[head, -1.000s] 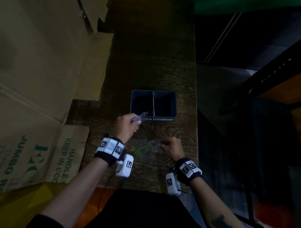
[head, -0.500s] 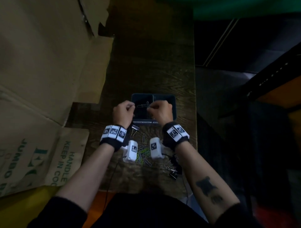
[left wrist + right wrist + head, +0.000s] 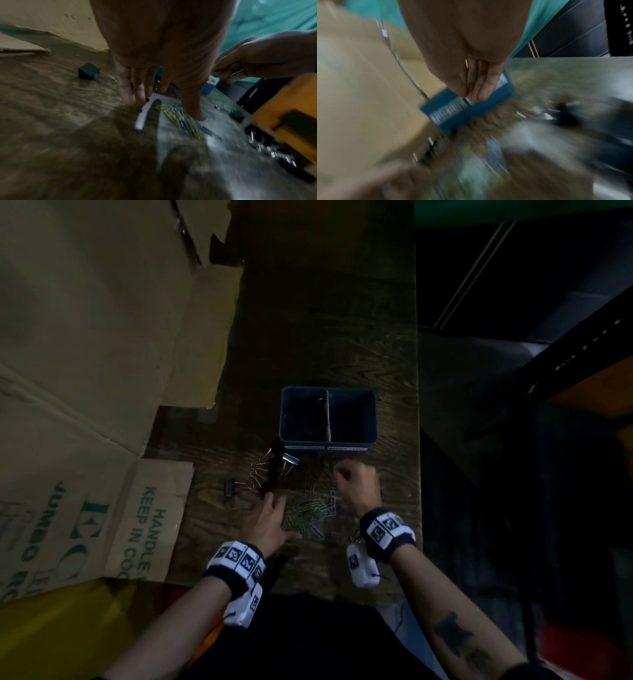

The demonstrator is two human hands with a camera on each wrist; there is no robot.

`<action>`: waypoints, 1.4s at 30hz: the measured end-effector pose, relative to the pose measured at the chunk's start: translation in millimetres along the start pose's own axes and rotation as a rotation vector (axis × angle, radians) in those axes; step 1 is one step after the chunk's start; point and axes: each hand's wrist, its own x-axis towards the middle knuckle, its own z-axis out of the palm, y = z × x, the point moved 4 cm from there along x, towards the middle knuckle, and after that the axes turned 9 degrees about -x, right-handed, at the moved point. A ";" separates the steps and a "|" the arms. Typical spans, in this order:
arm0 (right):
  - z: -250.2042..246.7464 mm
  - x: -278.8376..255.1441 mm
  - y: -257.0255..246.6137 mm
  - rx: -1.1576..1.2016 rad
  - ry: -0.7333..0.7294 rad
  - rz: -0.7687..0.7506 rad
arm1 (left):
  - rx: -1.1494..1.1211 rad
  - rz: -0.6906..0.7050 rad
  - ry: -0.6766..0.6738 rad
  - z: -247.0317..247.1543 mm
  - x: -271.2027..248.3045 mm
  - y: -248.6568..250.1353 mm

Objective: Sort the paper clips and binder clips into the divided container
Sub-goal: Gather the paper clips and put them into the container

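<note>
Left hand [image 3: 265,520]: fingers straight and spread, holding nothing, over the table [image 3: 342,337]. Paper clips [image 3: 308,513], green and silver, piled just right of it, between both hands. Binder clips [image 3: 277,467] just beyond its fingertips. Right hand [image 3: 356,486]: fingers curled; whether they hold anything, cannot tell. Divided container [image 3: 329,445], blue, beyond both hands; its labels unreadable. Cardboard [image 3: 137,518] left of left hand, printed "HANDLE", "KEEP IN", "JUMBO".

Black wristbands [image 3: 235,564] with square markers; white wrist cameras [image 3: 360,566].
</note>
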 end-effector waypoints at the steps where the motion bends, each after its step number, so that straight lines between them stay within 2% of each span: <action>1: 8.5 -7.3 8.4 -0.060 -0.058 0.008 | 0.047 0.036 0.002 6.7 -0.3 -0.7; 4: 34.3 -24.2 22.3 -0.198 -0.216 -0.014 | 0.038 0.128 0.054 15.6 -3.2 9.7; 8: 58.4 -35.7 17.9 -0.208 -0.266 -0.098 | -0.092 0.196 0.062 20.6 3.2 24.0; 11: 62.8 -41.3 14.8 -0.155 -0.303 -0.137 | -0.151 0.216 0.017 19.5 7.8 34.9; 13: 60.2 -42.9 17.7 -0.110 -0.290 -0.132 | -0.175 0.186 -0.006 15.1 10.5 38.5; 17: 59.4 -50.4 25.5 -0.171 -0.260 -0.081 | -0.157 0.215 0.078 12.2 19.8 36.5; 22: 70.3 -62.9 27.7 -0.196 -0.304 -0.144 | 0.080 0.302 0.052 17.4 13.1 44.3; 24: 69.1 -64.0 29.2 -0.189 -0.296 -0.152 | 0.054 0.345 0.039 21.1 10.8 37.3; 28: 62.0 -65.6 36.3 -0.211 -0.268 -0.139 | -0.040 0.292 0.057 20.8 9.4 13.1; 33: 63.8 -61.8 29.2 -0.331 -0.351 -0.143 | 0.222 0.262 0.006 13.9 7.8 21.7; 36: 65.4 -51.6 18.8 -0.404 -0.349 -0.122 | 0.274 0.278 -0.021 16.5 16.1 34.6; 39: 63.6 -43.4 14.6 -0.410 -0.336 -0.115 | 0.262 0.292 0.009 16.7 20.8 40.6; 42: 62.3 -43.2 11.2 -0.360 -0.292 -0.183 | 0.177 0.360 0.081 14.5 20.6 39.2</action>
